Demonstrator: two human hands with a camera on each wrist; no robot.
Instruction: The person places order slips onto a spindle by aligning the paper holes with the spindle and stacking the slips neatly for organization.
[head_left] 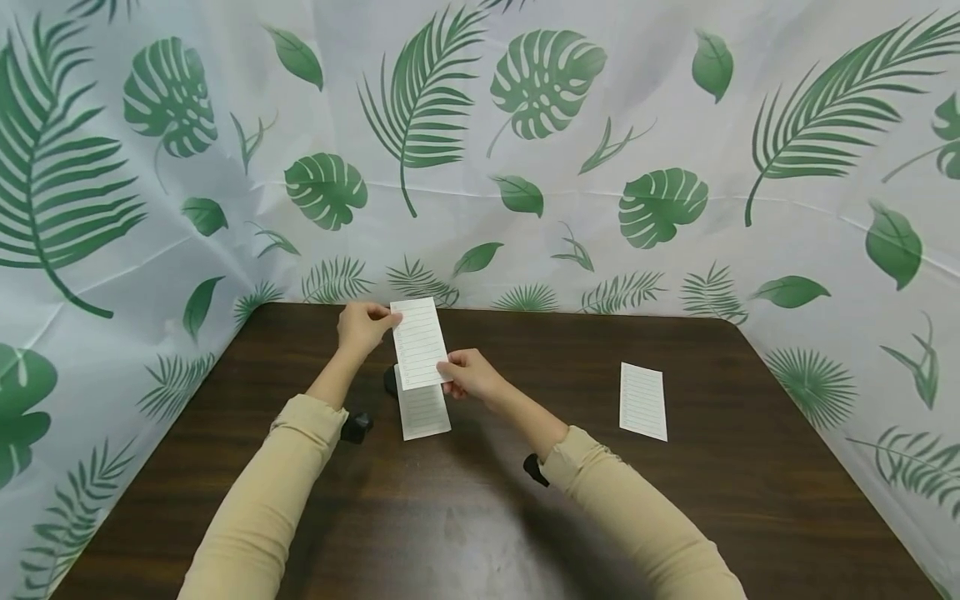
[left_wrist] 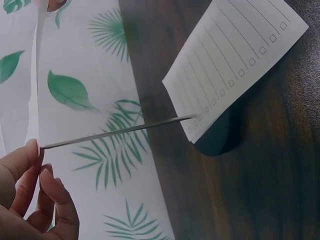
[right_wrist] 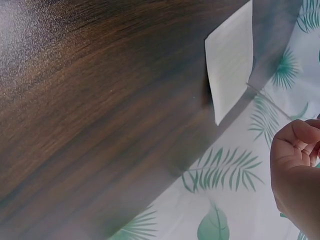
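Both hands hold up a white lined checklist sheet [head_left: 420,342] by its edges. My left hand [head_left: 363,327] pinches its upper left, and my right hand [head_left: 471,373] pinches its lower right. Below it, a black-based paper spike [left_wrist: 120,133] carries another checklist sheet [left_wrist: 230,55] low on its thin metal rod. That lower sheet lies tilted over the dark base [left_wrist: 220,137]. In the left wrist view the raised sheet [left_wrist: 34,90] appears edge-on, and the rod's upper end reaches right to it beside my left fingertips. Whether the tip has pierced it I cannot tell.
A further checklist sheet [head_left: 642,401] lies on the dark wooden table [head_left: 720,508] to the right. White curtains with green leaves [head_left: 480,150] hang behind the table and along both sides. Dark wrist-worn devices [head_left: 357,427] show near the sleeves.
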